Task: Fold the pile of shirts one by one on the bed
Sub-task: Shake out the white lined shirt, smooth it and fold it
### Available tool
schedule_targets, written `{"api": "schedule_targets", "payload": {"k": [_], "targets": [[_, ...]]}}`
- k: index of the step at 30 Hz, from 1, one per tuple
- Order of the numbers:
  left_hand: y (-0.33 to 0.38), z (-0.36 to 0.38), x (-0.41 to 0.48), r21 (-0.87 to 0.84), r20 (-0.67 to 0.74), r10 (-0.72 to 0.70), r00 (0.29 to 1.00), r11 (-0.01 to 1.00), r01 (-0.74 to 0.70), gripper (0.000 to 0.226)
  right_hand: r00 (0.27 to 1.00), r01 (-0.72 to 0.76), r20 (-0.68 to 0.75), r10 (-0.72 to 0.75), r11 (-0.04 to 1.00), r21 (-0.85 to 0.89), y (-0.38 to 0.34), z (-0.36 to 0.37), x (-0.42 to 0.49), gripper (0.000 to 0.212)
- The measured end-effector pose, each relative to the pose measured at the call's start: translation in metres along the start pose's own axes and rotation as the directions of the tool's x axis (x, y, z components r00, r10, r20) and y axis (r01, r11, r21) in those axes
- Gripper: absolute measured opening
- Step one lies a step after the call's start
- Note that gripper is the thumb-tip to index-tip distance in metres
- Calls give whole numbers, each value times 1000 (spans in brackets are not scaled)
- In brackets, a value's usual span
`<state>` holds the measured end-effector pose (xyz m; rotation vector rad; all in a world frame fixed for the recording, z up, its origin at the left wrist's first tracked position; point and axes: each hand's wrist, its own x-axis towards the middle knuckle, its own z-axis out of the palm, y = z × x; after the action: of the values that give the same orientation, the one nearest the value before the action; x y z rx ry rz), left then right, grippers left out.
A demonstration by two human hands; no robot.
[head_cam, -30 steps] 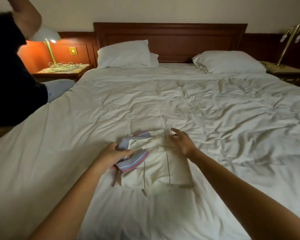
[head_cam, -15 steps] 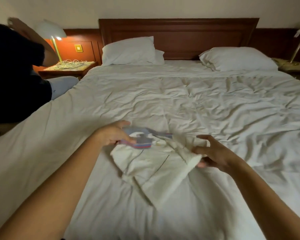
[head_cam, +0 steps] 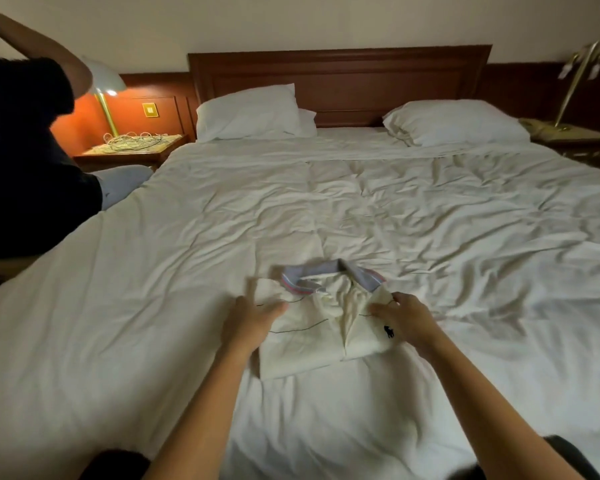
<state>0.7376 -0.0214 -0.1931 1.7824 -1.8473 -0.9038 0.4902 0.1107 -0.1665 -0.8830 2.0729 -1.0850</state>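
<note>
The shirt lies folded, collar up, at the 6 o'clock end of the bed. The left hand, blurred, rests straight-fingered on its 9 o'clock edge; the right hand pinches the 3 o'clock shoulder. Risk: an uneven tug would likely skew the fold.

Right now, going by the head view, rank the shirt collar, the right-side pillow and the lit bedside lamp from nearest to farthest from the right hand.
1. Shirt collar, just beyond the right hand.
2. Right-side pillow, at the far end, right side.
3. Lit bedside lamp, far left corner.
</note>
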Motion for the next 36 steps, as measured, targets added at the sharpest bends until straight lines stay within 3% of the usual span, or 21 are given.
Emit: {"api": "schedule_targets", "payload": {"k": [4, 7, 10, 12, 14, 18, 20, 22, 24, 26, 27, 28, 30, 32, 36], "targets": [[1, -3, -11, -206, 16, 91, 996, 975, -85, 40, 999, 38, -22, -39, 998, -57, 4, 6, -23, 25], [-1, -16, -9, -384, 39, 107, 993, 919, -84, 52, 998, 47, 43, -48, 999, 12, 22, -2, -48, 31], [-2, -25, -5, -285, 146, 91, 985, 957, -46, 61, 991, -27, 133, 13, 994, 105, 28, -15, -57, 28], [4, -27, -4, -244, 178, 56, 982, 970, -11, 64, 1000, -21, 26, 18, 994, 106, 22, -22, -50, 29], [13, -26, -2, -270, 157, 41, 987, 963, 3, 68, 996, 23, -87, -16, 996, 82, 12, -23, -37, 46], [23, -17, 6, -340, 118, 23, 993, 940, 19, 43, 993, 54, -107, -58, 998, -42, -2, -12, -9, 57], [24, -14, 8, -434, 171, 4, 985, 898, 71, 24, 992, 43, -118, -50, 997, -64, -5, -7, 3, 52], [23, -16, 7, -497, 238, 19, 971, 861, 105, 8, 986, 38, -162, -48, 997, -69, -8, -6, 11, 33], [20, -17, 13, -291, 140, 91, 986, 956, -47, 26, 976, 61, -207, -74, 996, -65, -11, -5, 16, 22], [19, -16, 17, 73, -63, 238, 969, 970, -233, 54, 982, 79, -176, -65, 994, 73, -14, -2, 19, 20], [23, -14, 17, 138, -111, 348, 931, 933, -332, 61, 991, 67, -130, -42, 979, 192, -17, 0, 19, 17], [27, -11, 17, 134, -87, 458, 885, 886, -445, 64, 998, 41, -66, -22, 950, 309, -21, 2, 18, 14], [34, -2, 21, 54, 135, 613, 779, 780, -623, 63, 998, -43, 67, 12, 874, 484, -29, 9, 17, 11], [38, 5, 25, 63, 354, 611, 709, 740, -669, 50, 986, -134, 164, 40, 778, 613, -41, 18, 16, 8], [39, 12, 31, -47, 330, 601, 728, 780, -623, 39, 977, -192, 211, 20, 508, 840, -54, 33, 16, 22]]}}
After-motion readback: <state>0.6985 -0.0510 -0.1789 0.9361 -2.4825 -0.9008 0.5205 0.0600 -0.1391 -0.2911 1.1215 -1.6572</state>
